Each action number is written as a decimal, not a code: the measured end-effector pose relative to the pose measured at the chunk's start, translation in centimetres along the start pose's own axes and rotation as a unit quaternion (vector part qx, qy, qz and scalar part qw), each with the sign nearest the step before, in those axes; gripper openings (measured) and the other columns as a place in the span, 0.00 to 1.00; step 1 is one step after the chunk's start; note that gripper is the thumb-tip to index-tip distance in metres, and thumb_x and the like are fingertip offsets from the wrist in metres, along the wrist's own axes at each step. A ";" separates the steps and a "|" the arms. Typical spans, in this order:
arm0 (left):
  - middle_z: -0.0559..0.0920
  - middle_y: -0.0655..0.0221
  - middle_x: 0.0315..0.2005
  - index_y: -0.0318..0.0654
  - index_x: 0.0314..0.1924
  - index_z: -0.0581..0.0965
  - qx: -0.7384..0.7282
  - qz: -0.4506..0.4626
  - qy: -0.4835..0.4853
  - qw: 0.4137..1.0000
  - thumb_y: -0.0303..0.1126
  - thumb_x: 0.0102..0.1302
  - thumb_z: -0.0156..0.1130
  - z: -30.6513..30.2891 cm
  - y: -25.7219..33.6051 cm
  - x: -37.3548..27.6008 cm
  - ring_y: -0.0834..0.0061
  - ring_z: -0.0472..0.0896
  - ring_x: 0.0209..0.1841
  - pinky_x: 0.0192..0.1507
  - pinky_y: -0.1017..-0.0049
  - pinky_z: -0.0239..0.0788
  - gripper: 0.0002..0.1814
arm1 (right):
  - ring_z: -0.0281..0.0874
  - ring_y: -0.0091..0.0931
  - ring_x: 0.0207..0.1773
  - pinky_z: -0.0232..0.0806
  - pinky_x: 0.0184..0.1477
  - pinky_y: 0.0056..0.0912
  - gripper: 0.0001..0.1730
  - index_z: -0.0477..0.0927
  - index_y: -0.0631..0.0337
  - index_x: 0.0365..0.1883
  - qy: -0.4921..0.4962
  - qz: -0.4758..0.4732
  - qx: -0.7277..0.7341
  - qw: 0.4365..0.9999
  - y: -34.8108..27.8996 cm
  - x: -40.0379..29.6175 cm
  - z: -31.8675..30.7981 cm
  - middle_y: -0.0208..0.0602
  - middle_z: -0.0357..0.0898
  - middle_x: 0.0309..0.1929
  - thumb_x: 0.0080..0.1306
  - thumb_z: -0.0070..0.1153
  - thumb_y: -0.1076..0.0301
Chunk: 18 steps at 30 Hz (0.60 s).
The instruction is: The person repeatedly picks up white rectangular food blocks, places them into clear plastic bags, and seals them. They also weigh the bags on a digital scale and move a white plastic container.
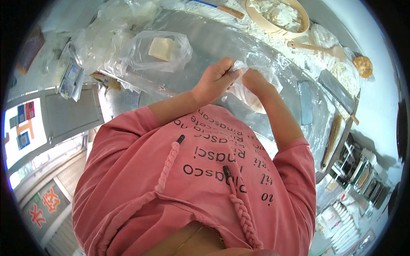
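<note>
A translucent plastic bag (pixel 269 75) hangs between my two hands above the metal worktop, near its right part. My left hand (pixel 217 78) grips the bunched upper part of the bag with curled fingers. Close beside it, my right hand (pixel 256 81) is closed on the bag's plastic, its fingertips hidden from view. Something pale shows through the lower end of the bag, under my right wrist; I cannot tell what it is. Further left on the worktop, a pale block (pixel 161 48), perhaps dough, lies in an open clear plastic bag (pixel 182 52).
A round wooden sieve (pixel 306 24) with white contents stands at the back in loose flour. Near it lie a wooden spatula (pixel 314 48), a cleaver (pixel 336 91), a metal scraper blade (pixel 305 102) and a straw brush (pixel 331 140). Plastic bags (pixel 105 35) heap at the left.
</note>
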<state>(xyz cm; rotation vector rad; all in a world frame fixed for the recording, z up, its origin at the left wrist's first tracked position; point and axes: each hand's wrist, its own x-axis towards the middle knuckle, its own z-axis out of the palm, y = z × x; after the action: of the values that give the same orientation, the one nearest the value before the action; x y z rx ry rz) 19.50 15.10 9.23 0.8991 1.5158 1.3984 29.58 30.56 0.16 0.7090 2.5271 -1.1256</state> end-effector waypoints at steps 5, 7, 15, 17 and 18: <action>0.74 0.72 0.26 0.36 0.41 0.74 0.073 0.087 0.061 0.992 0.33 0.67 0.49 -0.7 -1.4 -0.2 0.82 0.70 0.29 0.32 0.78 0.66 0.09 | 0.77 0.41 0.41 0.68 0.39 0.39 0.13 0.76 0.65 0.40 -0.010 0.011 0.010 1.000 1.6 0.8 0.5 0.49 0.78 0.39 0.63 0.43 0.69; 0.77 0.68 0.28 0.35 0.44 0.74 -0.042 -0.072 0.163 0.983 0.36 0.66 0.51 -1.1 -3.8 2.5 0.77 0.74 0.31 0.35 0.75 0.68 0.13 | 0.77 0.40 0.41 0.68 0.39 0.38 0.12 0.76 0.65 0.40 -0.005 0.019 0.004 1.000 2.3 1.3 0.7 0.49 0.78 0.38 0.63 0.43 0.69; 0.81 0.55 0.37 0.36 0.41 0.78 0.403 -0.256 -0.045 0.877 0.39 0.56 0.56 1.8 -10.4 8.2 0.56 0.80 0.42 0.42 0.62 0.71 0.17 | 0.77 0.38 0.40 0.68 0.38 0.36 0.11 0.75 0.65 0.39 0.038 0.050 -0.025 0.998 4.3 1.2 0.7 0.46 0.78 0.36 0.63 0.45 0.69; 0.81 0.55 0.35 0.37 0.40 0.77 0.427 -0.180 -0.065 0.884 0.38 0.58 0.54 2.0 -9.4 7.7 0.54 0.80 0.40 0.41 0.61 0.71 0.14 | 0.77 0.38 0.40 0.68 0.38 0.36 0.11 0.75 0.65 0.39 0.038 0.060 -0.020 0.997 4.5 1.1 0.8 0.46 0.78 0.36 0.63 0.45 0.70; 0.81 0.54 0.35 0.37 0.39 0.77 0.394 -0.167 -0.030 0.903 0.37 0.59 0.53 2.1 -10.1 7.7 0.54 0.79 0.40 0.40 0.61 0.71 0.13 | 0.77 0.37 0.39 0.68 0.38 0.35 0.10 0.75 0.65 0.39 0.035 0.061 -0.018 0.997 4.4 1.2 0.7 0.45 0.78 0.36 0.63 0.45 0.70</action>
<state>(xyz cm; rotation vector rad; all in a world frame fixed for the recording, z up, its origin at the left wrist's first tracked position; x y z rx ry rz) 19.07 21.83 -1.72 1.0597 2.1082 0.4760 31.04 32.95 -3.52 0.8942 2.5168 -1.0286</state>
